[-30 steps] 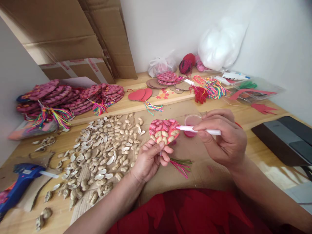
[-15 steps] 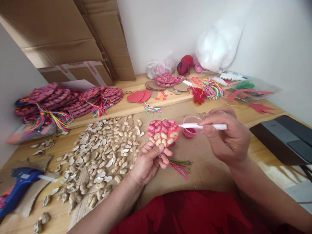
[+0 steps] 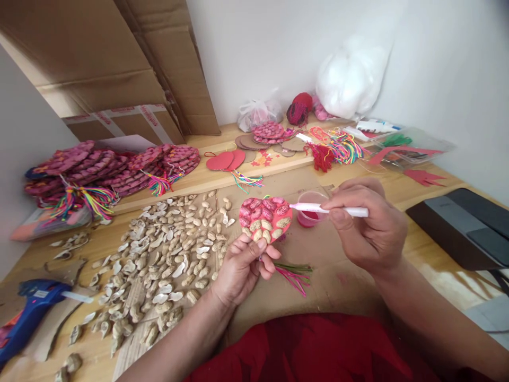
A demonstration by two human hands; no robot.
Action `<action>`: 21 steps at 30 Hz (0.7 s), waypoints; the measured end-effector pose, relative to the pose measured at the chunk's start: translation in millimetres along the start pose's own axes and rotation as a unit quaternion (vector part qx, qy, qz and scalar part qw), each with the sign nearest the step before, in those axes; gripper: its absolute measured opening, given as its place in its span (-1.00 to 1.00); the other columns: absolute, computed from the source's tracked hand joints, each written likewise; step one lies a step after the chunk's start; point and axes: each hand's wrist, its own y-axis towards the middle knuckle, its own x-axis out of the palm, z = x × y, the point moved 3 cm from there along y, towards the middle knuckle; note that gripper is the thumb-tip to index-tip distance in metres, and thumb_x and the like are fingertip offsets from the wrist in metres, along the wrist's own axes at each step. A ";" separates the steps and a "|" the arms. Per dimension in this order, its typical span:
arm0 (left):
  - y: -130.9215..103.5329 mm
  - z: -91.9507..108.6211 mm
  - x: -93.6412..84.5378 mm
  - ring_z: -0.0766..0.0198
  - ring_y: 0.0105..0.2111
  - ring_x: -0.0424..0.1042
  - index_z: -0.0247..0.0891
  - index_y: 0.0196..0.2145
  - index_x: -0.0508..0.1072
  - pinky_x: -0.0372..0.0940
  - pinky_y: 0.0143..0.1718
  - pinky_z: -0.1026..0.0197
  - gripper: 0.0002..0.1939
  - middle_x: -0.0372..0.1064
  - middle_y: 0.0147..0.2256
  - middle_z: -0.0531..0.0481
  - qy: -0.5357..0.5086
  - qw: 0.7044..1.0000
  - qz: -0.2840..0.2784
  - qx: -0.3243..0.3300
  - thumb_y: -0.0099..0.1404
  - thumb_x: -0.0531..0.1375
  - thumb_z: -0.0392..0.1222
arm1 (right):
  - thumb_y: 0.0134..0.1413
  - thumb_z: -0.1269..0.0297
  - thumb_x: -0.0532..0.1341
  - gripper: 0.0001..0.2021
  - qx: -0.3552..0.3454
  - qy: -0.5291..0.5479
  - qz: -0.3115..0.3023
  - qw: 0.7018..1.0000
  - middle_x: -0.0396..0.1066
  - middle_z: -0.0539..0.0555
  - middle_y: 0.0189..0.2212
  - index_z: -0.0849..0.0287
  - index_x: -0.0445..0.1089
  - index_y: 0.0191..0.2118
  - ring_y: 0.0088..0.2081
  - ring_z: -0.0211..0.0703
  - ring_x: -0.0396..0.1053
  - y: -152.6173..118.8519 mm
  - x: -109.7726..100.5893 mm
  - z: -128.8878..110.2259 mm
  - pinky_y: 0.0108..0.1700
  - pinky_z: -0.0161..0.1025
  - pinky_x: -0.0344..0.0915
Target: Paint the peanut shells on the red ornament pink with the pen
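Note:
My left hand (image 3: 246, 262) pinches the lower edge of a red disc (image 3: 265, 218) covered with peanut shells. The upper shells are pink and the lower ones are bare tan. A pink and green tassel (image 3: 294, 276) hangs below it. In my right hand (image 3: 368, 223) is a white pen (image 3: 310, 206), its pink tip at the disc's upper right shells. Behind the pen stands a clear cup (image 3: 312, 218) with pink liquid.
Peanut shells (image 3: 170, 260) spread over the cardboard at left. A blue glue gun (image 3: 32, 313) lies at far left. Stacked pink discs (image 3: 79, 164) and colourful tassels (image 3: 345, 146) line the back. At right is a dark tablet-like case (image 3: 457, 228).
The pen and both hands have shifted very slightly to the left along with the disc. Both grips look the same.

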 end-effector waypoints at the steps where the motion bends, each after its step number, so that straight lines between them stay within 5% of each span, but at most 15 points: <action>1: -0.1 0.1 -0.1 0.38 -0.67 0.48 -0.35 -0.38 0.44 0.35 -0.71 0.45 -0.68 0.60 -0.48 -0.04 -0.001 1.000 0.002 0.000 0.11 0.49 -0.16 | 0.16 0.36 0.25 -0.91 -0.002 0.002 0.002 1.000 0.48 0.00 -0.42 0.01 0.46 -0.24 -0.23 -0.08 0.41 -0.1 -0.1 -0.2 -0.08 -0.01 0.33; 21: -0.2 0.7 0.2 0.38 -0.67 0.48 -0.35 -0.41 0.43 0.35 -0.71 0.46 -0.67 0.60 -0.49 -0.06 -0.005 1.000 0.005 0.004 0.09 0.50 -0.16 | 0.13 0.42 0.27 -0.88 -0.010 0.011 0.017 1.000 0.48 -0.01 -0.42 0.05 0.47 -0.23 -0.27 -0.12 0.40 -0.3 0.6 -0.8 -0.12 -0.06 0.32</action>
